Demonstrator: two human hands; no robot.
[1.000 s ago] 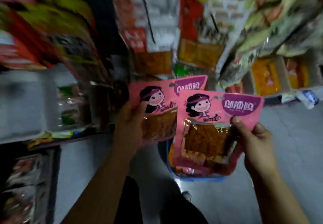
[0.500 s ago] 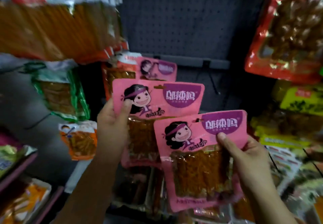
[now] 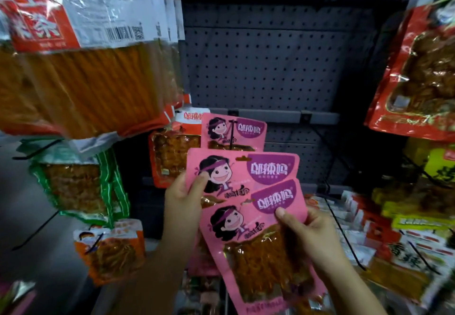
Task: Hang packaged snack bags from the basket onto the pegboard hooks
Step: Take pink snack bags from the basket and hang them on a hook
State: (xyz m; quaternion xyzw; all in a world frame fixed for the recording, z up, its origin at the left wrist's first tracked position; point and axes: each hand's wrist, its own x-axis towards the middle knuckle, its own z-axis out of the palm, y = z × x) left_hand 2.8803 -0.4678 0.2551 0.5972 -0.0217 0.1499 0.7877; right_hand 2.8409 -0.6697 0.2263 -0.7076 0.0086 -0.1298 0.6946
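I see my left hand (image 3: 183, 197) gripping the upper pink snack bag (image 3: 242, 174) by its left edge, thumb pressed over the cartoon face on the front and the fingers curled behind the pack. My right hand (image 3: 311, 237) holds the lower pink snack bag (image 3: 261, 245) at its right side, thumb laid on the front just under the purple label, fingers wrapped behind. The lower bag overlaps the bottom of the upper one and tilts a little to the left. Both are raised in front of the grey pegboard (image 3: 270, 63), whose middle stretch shows bare perforated panel. Just above the upper bag, a third pink bag of the same kind (image 3: 234, 131) already hangs on a black hook (image 3: 231, 133), whose stem crosses its front. To the left of that one hangs an orange-and-white bag (image 3: 172, 152), touching or nearly touching it; I cannot tell which. Farther left, a large bag of orange strips (image 3: 81, 68) fills the upper corner, with a green-edged bag (image 3: 78, 181) below it and a small orange bag (image 3: 110, 250) lower still. On the right a red bag (image 3: 418, 73) hangs high, with yellow packs (image 3: 433, 167) beneath it. The basket is not visible to me from here.
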